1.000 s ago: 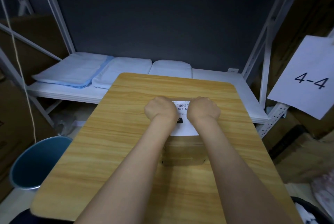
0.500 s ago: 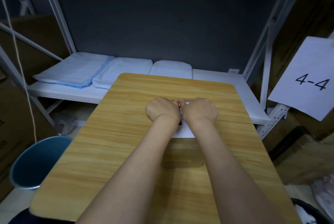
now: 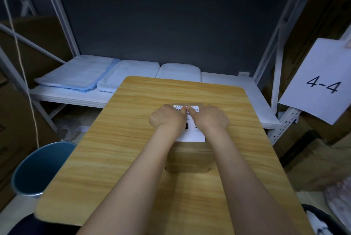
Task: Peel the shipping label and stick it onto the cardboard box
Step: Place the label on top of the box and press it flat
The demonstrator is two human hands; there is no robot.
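Observation:
A small brown cardboard box point(image 3: 190, 158) stands in the middle of the wooden table point(image 3: 123, 139). A white shipping label point(image 3: 191, 137) with printed barcodes lies flat on the box's top. My left hand point(image 3: 167, 119) and my right hand point(image 3: 210, 119) rest side by side on the label with fingers curled. Their thumbs point forward and touch each other over the label's far middle. The hands cover most of the label; only its near strip, a narrow centre gap and its far edge show.
A blue waste bin point(image 3: 38, 168) stands on the floor left of the table. Behind the table a white metal shelf point(image 3: 76, 98) holds folded pale cloths point(image 3: 76, 75). A paper sign reading 4-4 point(image 3: 321, 81) hangs at the right, with cardboard boxes below it.
My hands have moved from the label's sides toward each other, and their thumbs now meet over its centre. The printed middle of the label, visible before, is mostly covered.

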